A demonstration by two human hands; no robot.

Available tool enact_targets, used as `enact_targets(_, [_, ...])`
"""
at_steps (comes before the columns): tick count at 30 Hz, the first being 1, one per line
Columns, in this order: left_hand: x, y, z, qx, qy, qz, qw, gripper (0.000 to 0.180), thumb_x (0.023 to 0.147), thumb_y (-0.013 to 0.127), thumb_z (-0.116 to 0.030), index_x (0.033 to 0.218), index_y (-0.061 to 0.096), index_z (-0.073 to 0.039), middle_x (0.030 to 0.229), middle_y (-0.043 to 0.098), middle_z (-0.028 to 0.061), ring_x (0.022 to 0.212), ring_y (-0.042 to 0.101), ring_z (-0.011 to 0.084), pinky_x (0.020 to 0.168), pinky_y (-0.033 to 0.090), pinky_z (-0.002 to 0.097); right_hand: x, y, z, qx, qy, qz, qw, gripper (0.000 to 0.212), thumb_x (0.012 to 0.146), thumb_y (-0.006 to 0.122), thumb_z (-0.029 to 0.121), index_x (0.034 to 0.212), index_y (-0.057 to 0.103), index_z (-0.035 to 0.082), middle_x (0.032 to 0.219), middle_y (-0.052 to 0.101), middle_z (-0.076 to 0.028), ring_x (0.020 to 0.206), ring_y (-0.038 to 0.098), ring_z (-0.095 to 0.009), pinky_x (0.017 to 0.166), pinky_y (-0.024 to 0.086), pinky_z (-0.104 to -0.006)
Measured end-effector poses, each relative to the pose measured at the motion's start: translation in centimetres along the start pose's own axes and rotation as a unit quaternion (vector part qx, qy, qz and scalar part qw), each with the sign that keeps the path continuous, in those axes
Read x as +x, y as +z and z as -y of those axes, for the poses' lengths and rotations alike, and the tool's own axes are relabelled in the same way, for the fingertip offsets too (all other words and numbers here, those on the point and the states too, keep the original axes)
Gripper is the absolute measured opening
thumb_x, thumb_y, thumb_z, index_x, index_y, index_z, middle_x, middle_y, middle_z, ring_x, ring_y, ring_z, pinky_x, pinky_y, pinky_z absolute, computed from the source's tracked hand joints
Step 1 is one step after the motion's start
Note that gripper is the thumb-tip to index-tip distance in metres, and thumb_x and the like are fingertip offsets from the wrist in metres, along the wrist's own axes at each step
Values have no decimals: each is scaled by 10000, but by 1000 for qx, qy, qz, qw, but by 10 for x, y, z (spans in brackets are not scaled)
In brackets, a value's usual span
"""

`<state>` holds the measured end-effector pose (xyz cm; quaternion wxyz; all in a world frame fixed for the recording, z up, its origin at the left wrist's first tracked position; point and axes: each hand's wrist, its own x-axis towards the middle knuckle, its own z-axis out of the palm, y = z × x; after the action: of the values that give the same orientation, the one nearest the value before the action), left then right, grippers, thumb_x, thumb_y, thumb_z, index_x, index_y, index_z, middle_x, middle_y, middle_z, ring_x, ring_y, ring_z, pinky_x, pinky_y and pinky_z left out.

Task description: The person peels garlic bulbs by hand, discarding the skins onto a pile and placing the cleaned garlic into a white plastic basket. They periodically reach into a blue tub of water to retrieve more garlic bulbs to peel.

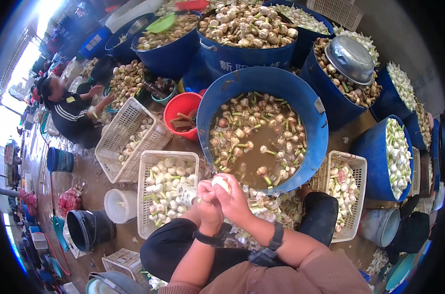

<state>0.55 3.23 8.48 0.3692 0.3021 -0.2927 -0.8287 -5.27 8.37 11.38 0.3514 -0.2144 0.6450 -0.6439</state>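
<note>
My right hand point(233, 202) is closed around a peeled white garlic bulb point(221, 184), whose pale top shows between thumb and fingers. Pressed against it, my left hand point(209, 205) is curled shut; a bit of green stem shows at its edge, and the rest of its grip is hidden. Both hands are above my lap, in front of a big blue tub point(314, 153) where unpeeled garlic floats in brown water. Just left of my hands stands a white crate point(143, 206) of peeled garlic bulbs.
Garlic skins point(276, 208) lie below the tub. Another crate point(359, 196) of garlic stands right. A red bucket point(176, 105) and a tilted crate point(107, 152) are left of the tub. Blue barrels point(242, 59) of garlic line the back. A person point(68, 115) works at far left.
</note>
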Motion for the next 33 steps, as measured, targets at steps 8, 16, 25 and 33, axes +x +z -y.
enact_targets(8, [6, 6, -1, 116, 156, 47, 980, 150, 614, 475, -110, 695, 357, -67, 758, 375, 33, 730, 402, 151, 792, 363, 269, 15, 10, -16, 503, 149, -36, 850, 204, 889, 378, 101, 1015, 503, 1, 1024, 565, -143, 907, 541, -176, 832, 444, -294])
enact_targets(16, [11, 2, -7, -5, 157, 7, 988, 177, 601, 481, -112, 699, 338, -78, 774, 378, 48, 778, 393, 156, 818, 350, 279, 21, -14, -11, 514, 225, 95, 822, 275, 935, 401, 219, 1045, 520, -2, 1078, 564, -143, 974, 556, -193, 863, 450, -321])
enact_targets(25, [11, 4, -11, 50, 192, -133, 971, 130, 631, 413, -23, 696, 327, -95, 740, 378, 28, 731, 402, 148, 772, 367, 272, 4, 28, -27, 446, 217, -84, 864, 271, 933, 411, 147, 1083, 512, -55, 1036, 568, -111, 941, 554, -162, 854, 446, -285])
enact_targets(33, [21, -23, -19, 5, 180, -165, 970, 154, 623, 421, -22, 723, 344, -111, 764, 418, 23, 742, 444, 164, 726, 393, 297, 9, 23, -21, 137, 51, -40, 988, 219, 850, 573, 155, 975, 596, -23, 852, 612, -82, 753, 567, -144, 676, 454, -257])
